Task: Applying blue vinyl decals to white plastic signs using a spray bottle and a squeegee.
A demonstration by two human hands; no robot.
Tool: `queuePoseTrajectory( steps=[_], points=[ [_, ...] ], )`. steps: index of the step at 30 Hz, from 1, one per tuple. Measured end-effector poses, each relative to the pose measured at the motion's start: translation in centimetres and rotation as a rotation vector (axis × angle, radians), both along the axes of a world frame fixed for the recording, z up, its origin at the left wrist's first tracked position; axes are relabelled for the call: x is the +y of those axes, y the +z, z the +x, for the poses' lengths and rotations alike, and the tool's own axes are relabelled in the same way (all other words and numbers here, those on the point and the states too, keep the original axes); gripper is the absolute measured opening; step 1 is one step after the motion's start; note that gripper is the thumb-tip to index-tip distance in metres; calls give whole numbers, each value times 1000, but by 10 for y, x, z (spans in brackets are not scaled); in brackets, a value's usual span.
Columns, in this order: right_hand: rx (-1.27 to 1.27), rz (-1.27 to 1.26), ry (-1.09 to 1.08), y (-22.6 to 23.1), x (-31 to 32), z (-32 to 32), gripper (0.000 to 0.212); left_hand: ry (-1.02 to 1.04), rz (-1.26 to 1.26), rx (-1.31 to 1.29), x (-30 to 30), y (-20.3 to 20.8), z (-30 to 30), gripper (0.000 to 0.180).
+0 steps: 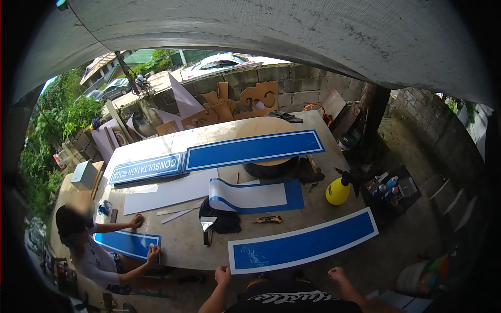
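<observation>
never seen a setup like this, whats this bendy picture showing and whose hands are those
There is no robot here. A person wears a wide camera on their head, looking down, so straight edges bend near the rim. Their own arms enter at the bottom: the left hand is at the corner of a white-edged blue panel, though its grip is unclear; the right hand is apart from it, holding nothing visible. At the left, a co-worker has a hand on another panel.

On the table also lie a cutter, a scraper, a black cloth and a curled blue sheet; a yellow sprayer stands at the right.
</observation>
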State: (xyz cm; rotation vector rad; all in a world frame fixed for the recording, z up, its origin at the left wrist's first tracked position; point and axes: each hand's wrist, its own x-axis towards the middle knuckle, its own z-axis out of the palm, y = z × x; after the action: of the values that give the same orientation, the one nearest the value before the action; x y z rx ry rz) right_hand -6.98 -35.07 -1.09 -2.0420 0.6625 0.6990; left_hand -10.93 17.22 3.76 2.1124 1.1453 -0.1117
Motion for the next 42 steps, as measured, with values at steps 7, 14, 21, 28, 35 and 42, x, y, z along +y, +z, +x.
queuePoseTrajectory(
  steps=[7,14,21,28,35,42],
  points=[
    [58,28,-15,1,-24,-4,15,32,16,28,-20,-6,-19,22],
    [48,20,26,-6,-31,12,13,82,10,49,-30,-1,-30,21],
    [-6,62,64,-12,-22,32,14,93,-3,29,-24,-4,-36,20],
    [11,70,81,-16,-21,23,16,99,19,86,-28,4,-36,20],
    [32,61,-5,-27,-28,0,16,52,20,60,-25,-2,-25,21],
    [-1,72,-3,-33,-16,2,16,-36,61,-29,-16,-3,-28,22]
  ],
)
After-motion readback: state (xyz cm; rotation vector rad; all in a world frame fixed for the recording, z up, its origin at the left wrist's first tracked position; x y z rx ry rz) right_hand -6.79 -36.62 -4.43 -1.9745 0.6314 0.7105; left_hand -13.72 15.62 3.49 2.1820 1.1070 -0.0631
